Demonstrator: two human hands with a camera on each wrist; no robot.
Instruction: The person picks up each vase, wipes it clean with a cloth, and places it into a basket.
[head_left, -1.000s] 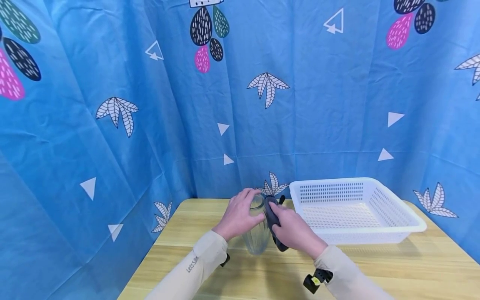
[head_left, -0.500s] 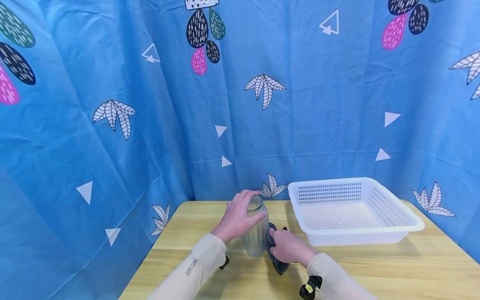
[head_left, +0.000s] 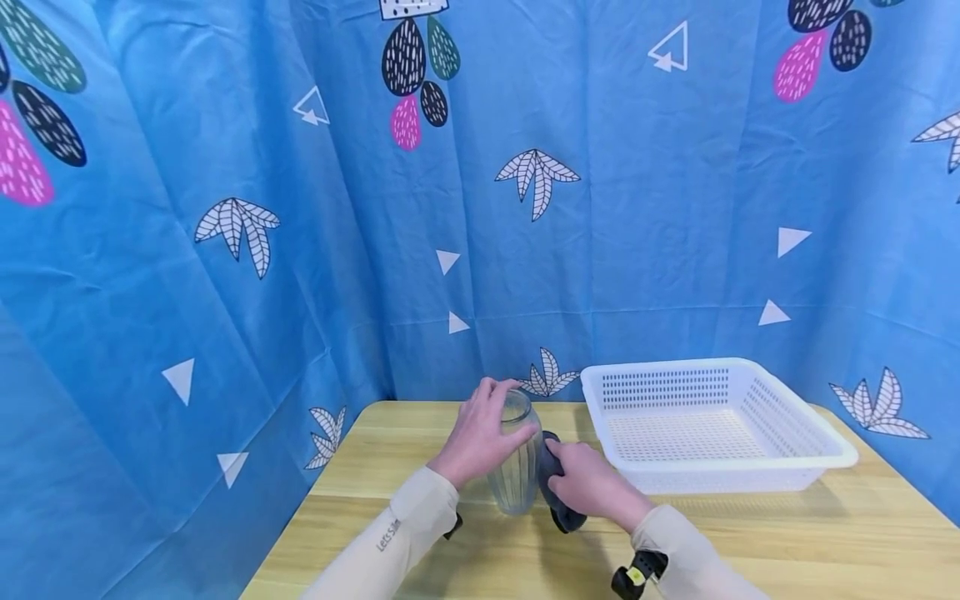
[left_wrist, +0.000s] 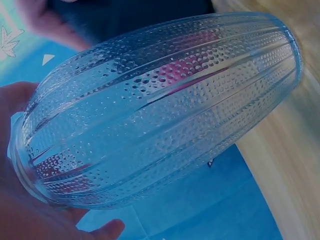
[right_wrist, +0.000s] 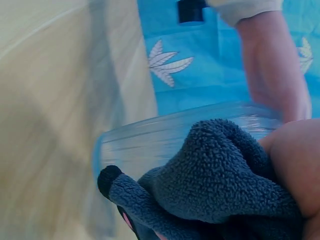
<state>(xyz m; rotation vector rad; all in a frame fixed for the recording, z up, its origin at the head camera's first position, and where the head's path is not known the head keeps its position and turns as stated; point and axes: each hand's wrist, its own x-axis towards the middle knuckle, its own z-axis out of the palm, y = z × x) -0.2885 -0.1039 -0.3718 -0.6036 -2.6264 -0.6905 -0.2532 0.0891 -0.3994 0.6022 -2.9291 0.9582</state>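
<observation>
My left hand (head_left: 480,433) grips a clear glass vase (head_left: 516,483) around its neck from the left. In the left wrist view the ribbed, dimpled glass vase (left_wrist: 165,110) fills the middle, and the fingers (left_wrist: 20,210) lie around its rim end. My right hand (head_left: 592,483) holds a dark grey terry cloth (head_left: 557,500) along the vase's right side. Bunched folds of the cloth (right_wrist: 215,175) show in the right wrist view, with a black edge and a small pink mark. Behind them, part of the vase (right_wrist: 145,140) is hidden.
A white perforated plastic basket (head_left: 720,462) stands on the wooden table (head_left: 750,542) to the right of my hands. Behind the table and along its left side hangs a blue patterned curtain (head_left: 637,250).
My right hand has slid the cloth down the vase's right side, then slightly back up. The left hand keeps its grip at the neck, and the vase stays nearly in place.
</observation>
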